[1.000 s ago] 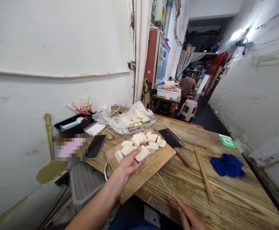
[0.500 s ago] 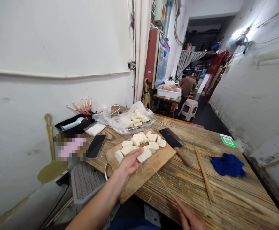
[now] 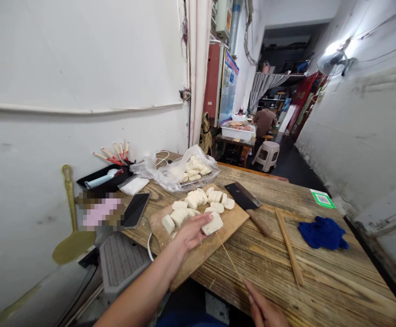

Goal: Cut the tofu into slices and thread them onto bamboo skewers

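Our left hand [image 3: 193, 230] clamps a tofu block [image 3: 212, 224] on the cutting board [image 3: 218, 236]; our right hand [image 3: 264, 309] pinches the skewer [image 3: 229, 259] entering it. A skewed push could split the block.

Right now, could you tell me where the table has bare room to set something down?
Bare wood lies between the cleaver and the green sticker, and beyond the blue cloth. It is crowded around the cutting board, phone and plastic bag.
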The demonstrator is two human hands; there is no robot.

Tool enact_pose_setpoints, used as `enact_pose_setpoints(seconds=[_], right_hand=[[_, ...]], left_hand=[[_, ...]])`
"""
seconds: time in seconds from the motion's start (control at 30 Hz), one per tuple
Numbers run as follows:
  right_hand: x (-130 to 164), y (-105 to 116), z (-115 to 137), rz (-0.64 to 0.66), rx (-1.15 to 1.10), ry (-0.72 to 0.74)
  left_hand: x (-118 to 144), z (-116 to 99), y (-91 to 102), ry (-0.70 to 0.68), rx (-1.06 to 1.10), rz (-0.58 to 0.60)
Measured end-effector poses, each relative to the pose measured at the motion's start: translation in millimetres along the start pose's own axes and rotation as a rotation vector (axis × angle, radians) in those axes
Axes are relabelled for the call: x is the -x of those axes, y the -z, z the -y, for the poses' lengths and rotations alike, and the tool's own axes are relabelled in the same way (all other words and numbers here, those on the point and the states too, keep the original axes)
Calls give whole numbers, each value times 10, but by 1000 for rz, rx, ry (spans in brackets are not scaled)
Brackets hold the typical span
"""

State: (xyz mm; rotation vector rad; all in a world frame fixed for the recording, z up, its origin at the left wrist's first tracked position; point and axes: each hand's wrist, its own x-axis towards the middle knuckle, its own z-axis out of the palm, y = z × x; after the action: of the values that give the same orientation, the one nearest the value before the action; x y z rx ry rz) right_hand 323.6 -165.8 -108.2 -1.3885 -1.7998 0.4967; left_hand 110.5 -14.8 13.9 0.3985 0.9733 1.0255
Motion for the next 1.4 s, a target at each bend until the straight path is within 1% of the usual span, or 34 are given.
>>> enact_pose_setpoints(seconds=[0.13, 0.27, 0.37, 0.47, 0.57, 0.63, 0.77, 0.83, 0.9, 0.93, 0.97, 1.0, 1.03, 1.07, 1.1, 1.13, 1.17, 1.2, 1.23, 1.27, 1.33, 1.4], right_hand=[[7, -30, -5, -15, -12, -15], [11, -55, -11, -35, -66, -53], [12, -83, -8, -41, -114, -75], [4, -104, 24, -39, -146, -103], [-26, -106, 84, -62, -165, -139], [-71, -94, 132, -49, -174, -153], [-242, -64, 239, 67, -208, -170], [-347, -60, 288, 46, -216, -174], [-435, -65, 314, 4, -213, -174], [-467, -68, 316, -11, -212, -176], [-488, -71, 310, -28, -214, -184], [-500, -72, 298, -39, -218, -193], [-504, -72, 283, -43, -223, -200], [-501, -70, 266, -43, -229, -205], [-496, -66, 251, -41, -235, -211], [-489, -60, 239, -38, -242, -215], [-484, -54, 233, -39, -253, -216], [-480, -48, 231, -44, -266, -215], [-478, -41, 232, -53, -280, -211], [-475, -34, 235, -61, -289, -208], [-464, -22, 242, -74, -293, -207], [-437, -14, 242, -68, -294, -209]], left_hand=[[-6, 62, -43, 21, 5, 11], [-9, 144, -75, 42, 10, 62], [-9, 182, -90, 62, 10, 59], [-17, 204, -94, 83, 4, 48], [-23, 253, -106, 114, -14, 72], [-11, 324, -130, 146, -31, 80], [61, 561, -209, 218, -39, 111], [108, 688, -253, 245, -51, 138], [140, 766, -286, 241, -73, 160], [144, 772, -293, 215, -103, 175], [137, 747, -290, 148, -149, 180], [117, 692, -277, 30, -216, 156], [82, 606, -253, -132, -322, 109], [32, 497, -220, -324, -464, 46], [-29, 371, -180, -534, -632, -53], [-101, 240, -140, -693, -852, -99], [-177, 116, -101, -797, -1058, -126], [-253, 8, -68, -823, -1213, -136], [-324, -76, -41, -789, -1293, -131], [-386, -132, -22, -736, -1324, -127], [-477, -168, 3, -625, -1284, -114], [-529, -139, 20, -589, -1214, -115]])
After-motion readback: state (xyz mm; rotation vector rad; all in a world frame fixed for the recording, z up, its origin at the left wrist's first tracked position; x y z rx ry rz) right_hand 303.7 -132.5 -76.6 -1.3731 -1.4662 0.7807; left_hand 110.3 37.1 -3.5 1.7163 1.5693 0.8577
